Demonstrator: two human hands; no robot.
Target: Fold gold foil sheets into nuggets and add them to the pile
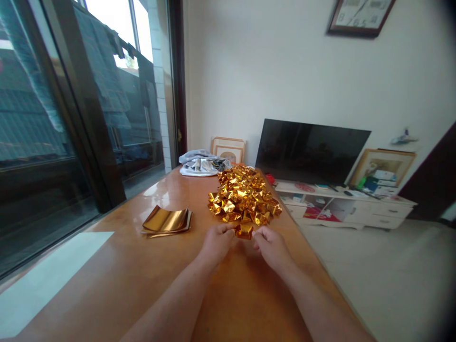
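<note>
Between my two hands is a folded piece of gold foil paper [244, 231], shiny and rounded in the middle. My left hand [220, 240] pinches its left end, with the thumb and fingers closed. At the opposite end, my right hand [268, 242] grips it in the same way. Just beyond them rises a heap of folded gold foil pieces [245, 194], crumpled-looking and bright. To the left of my hands lies a stack of flat gold foil sheets [166, 221], its top sheet curling up at the edges.
A pale sheet [53, 280] lies along the wooden table's [171, 285] left side. Grey and white bundled fabric [201, 163] sits at the far end, before a framed picture [230, 148]. Right of the table stand a low white cabinet [363, 209] and a television [309, 152]. Glass doors [46, 190] border the left.
</note>
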